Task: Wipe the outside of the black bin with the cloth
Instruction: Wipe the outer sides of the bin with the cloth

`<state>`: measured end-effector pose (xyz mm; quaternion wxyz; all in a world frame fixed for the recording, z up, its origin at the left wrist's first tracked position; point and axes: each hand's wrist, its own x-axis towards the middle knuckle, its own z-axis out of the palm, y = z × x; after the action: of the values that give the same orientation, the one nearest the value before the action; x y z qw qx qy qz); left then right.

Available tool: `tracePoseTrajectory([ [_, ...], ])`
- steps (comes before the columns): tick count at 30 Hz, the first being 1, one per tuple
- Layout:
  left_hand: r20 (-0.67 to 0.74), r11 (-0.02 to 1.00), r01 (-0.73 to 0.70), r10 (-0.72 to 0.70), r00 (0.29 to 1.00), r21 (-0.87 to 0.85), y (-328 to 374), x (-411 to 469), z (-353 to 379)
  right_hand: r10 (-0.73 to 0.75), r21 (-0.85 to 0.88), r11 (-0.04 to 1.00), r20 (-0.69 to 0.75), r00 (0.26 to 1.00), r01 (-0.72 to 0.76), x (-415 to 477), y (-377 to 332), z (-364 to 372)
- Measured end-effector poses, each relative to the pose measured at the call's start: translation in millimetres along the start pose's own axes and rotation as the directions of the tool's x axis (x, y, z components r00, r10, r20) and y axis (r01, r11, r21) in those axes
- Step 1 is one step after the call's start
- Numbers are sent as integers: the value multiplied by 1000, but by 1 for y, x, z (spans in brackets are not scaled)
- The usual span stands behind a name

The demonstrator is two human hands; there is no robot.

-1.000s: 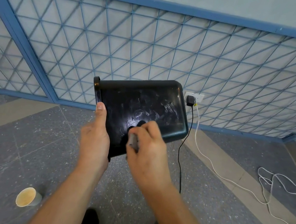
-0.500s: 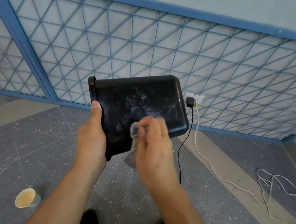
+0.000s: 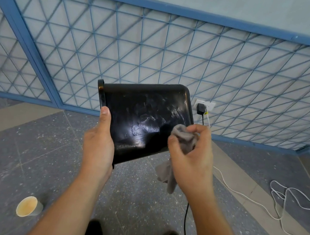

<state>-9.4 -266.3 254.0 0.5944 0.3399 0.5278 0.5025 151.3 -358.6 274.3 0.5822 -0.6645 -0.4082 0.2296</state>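
Blue metal grille (image 3: 157, 50) fills the back of the shot, with grey speckled floor (image 3: 33, 142) running beneath it. Up in the air in front of both, the black bin (image 3: 144, 120) is held sideways: rim to the left, base to the right, one broad glossy side facing the camera. That face shows pale swirling streaks across the middle and upper right, so my read is we're mid-wipe on this side, streaks not yet cleared.

Left hand (image 3: 98, 146) has the bin by its rim end, thumb laid up the front, fingers gone behind and out of sight. It looks like a firm carrying hold. Right hand (image 3: 191, 159) is closed tight round the grey cloth (image 3: 184, 137), a bunched wad poking out above the fist and a loose tail hanging below. The wad sits right at the bin's right edge near the lower corner. Touching or just off it, I can't call that from here.

Next move, as I judge it: bring the wad flat onto the face and sweep across the streaks with steady pressure while the left hand braces against the push, then turn the bin to offer another side.

Down on the floor, a white cable (image 3: 285, 196) loops at the right and a paper cup (image 3: 29, 206) lies on its side at lower left. A small black charger (image 3: 200, 108) sits plugged in at the wall just past the bin's upper corner.
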Motion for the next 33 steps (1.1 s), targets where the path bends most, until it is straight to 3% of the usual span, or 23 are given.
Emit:
tracePoseTrajectory([
  [6, -56, 997, -19, 23, 998, 74, -3, -9, 4, -125, -203, 961, 285, 950, 187, -21, -1, 40],
  [10, -44, 994, -47, 52, 998, 100, -9, -8, 4, -175, -268, 923, 345, 922, 275, -30, -3, 57],
  [19, -8, 980, -115, 118, 993, 161, -13, -8, 2, -251, -458, 823, 238, 938, 336, -17, -4, 52],
  [23, -30, 988, -82, 86, 996, 130, -11, -4, -2, -242, -516, 771, 305, 921, 373, -31, -2, 57],
  [30, 6, 990, -74, 74, 997, 122, -12, -9, 0, -260, -514, 794, 195, 946, 324, -12, -3, 52],
  [33, -20, 991, -66, 69, 997, 120, -11, -8, -2, -238, -526, 787, 223, 945, 322, -22, 0, 50],
])
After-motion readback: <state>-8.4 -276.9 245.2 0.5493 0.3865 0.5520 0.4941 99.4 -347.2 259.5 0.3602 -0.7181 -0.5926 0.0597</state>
